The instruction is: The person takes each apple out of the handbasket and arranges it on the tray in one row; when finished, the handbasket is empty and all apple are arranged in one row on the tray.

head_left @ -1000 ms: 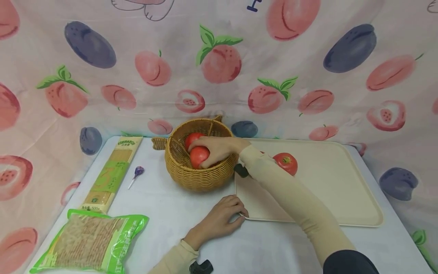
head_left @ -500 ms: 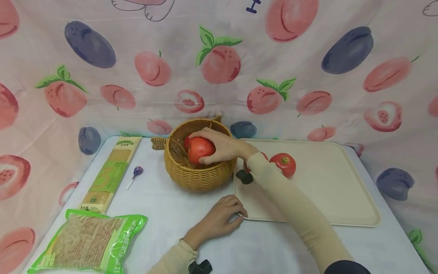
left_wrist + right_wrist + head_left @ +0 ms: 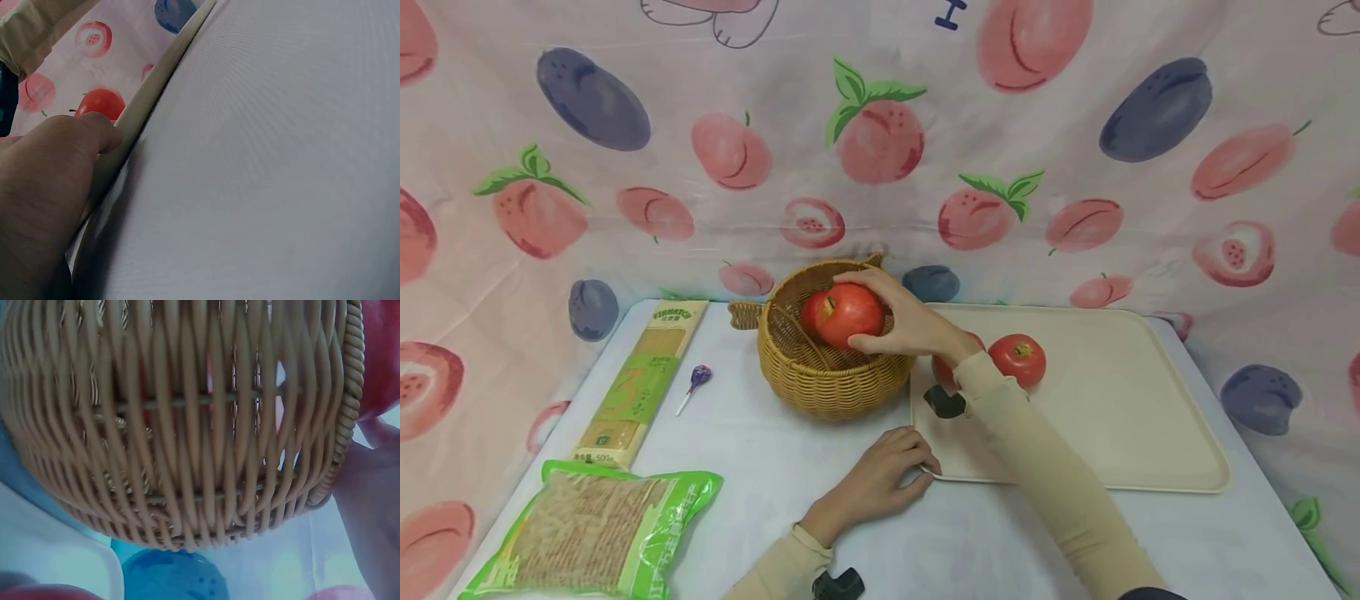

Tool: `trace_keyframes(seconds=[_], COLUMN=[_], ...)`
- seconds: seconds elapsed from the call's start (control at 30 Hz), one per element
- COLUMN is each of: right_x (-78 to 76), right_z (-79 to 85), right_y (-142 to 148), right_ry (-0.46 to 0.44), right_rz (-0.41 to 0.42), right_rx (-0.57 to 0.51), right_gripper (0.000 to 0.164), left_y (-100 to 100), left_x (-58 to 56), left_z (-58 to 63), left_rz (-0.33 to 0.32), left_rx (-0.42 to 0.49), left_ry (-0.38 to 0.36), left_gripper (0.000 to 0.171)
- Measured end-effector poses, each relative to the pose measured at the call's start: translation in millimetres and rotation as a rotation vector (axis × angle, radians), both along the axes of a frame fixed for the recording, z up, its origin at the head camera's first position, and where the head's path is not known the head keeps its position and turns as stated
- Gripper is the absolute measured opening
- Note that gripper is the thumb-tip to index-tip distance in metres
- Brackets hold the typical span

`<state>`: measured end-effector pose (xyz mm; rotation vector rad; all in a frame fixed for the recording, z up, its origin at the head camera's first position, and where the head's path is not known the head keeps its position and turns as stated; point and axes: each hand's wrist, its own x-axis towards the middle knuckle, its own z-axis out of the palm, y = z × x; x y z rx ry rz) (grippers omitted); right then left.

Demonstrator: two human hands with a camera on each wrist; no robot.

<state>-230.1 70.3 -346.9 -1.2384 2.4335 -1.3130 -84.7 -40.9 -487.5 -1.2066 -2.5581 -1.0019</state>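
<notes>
My right hand [image 3: 910, 321] grips a red apple [image 3: 853, 315], its thumb below and fingers over the top, at the right part of the round wicker basket [image 3: 835, 392]. Another red apple [image 3: 811, 315] shows inside the basket, partly covered by the held one. In the right wrist view, the woven side [image 3: 187, 437] fills the middle, with the held apple [image 3: 382, 356] above the rim and part of my hand [image 3: 375, 500]. My left hand [image 3: 880, 475] pinches the near left corner of the beige tray [image 3: 1120, 417]; its thumb [image 3: 106, 134] lies against the rim in the left wrist view.
Two red apples sit on the tray, one [image 3: 1018, 360] in full view and one [image 3: 943, 371] partly behind my right wrist. To the left lie a noodle packet [image 3: 640, 383], a lollipop [image 3: 700, 377] and a green-edged bag [image 3: 595, 529]. A fruit-print cloth [image 3: 880, 208] hangs behind.
My right hand has lifted the apple up and slightly right inside the basket, turning its stem end into view. My left hand has stayed at the tray corner.
</notes>
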Motion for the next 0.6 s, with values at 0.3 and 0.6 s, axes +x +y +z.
trace_keyframes(seconds=[0.3,0.6], right_x=[19.8,35.5], right_z=[7.1,15.4], right_y=[15.0,25.7], right_ry=[-0.165,-0.114], right_rz=[-0.053,-0.088], right_rx=[-0.2,-0.274], right_gripper=[0.075,0.076], left_y=[-0.3,0.5], left_x=[0.7,0.8], left_z=[0.8,0.6], left_rz=[0.002,0.004], left_rx=[-0.009,-0.015], left_ry=[0.007,0.003], left_gripper=[0.008,0.009])
